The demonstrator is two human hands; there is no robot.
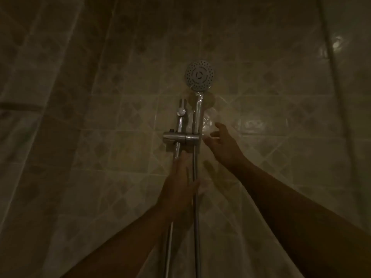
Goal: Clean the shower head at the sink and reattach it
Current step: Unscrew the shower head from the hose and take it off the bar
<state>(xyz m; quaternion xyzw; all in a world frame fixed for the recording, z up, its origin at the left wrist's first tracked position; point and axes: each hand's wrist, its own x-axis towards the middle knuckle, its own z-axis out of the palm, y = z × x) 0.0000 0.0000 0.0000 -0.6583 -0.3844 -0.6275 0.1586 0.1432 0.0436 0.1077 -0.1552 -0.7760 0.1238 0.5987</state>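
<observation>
A chrome shower head [199,77] with a round perforated face sits upright in its chrome holder [181,138] on the vertical rail [179,125]. Its handle runs down into the holder, and the metal hose [195,207] hangs straight below. My left hand [179,185] is raised just under the holder, fingers extended along the hose and rail, thumb touching the hose. My right hand [222,143] hovers just right of the holder with fingers spread, holding nothing. The room is dim.
Patterned beige wall tiles [271,97] cover the wall behind the rail. A translucent shower curtain [40,117] hangs on the left. A thin vertical pole [333,67] stands at the far right.
</observation>
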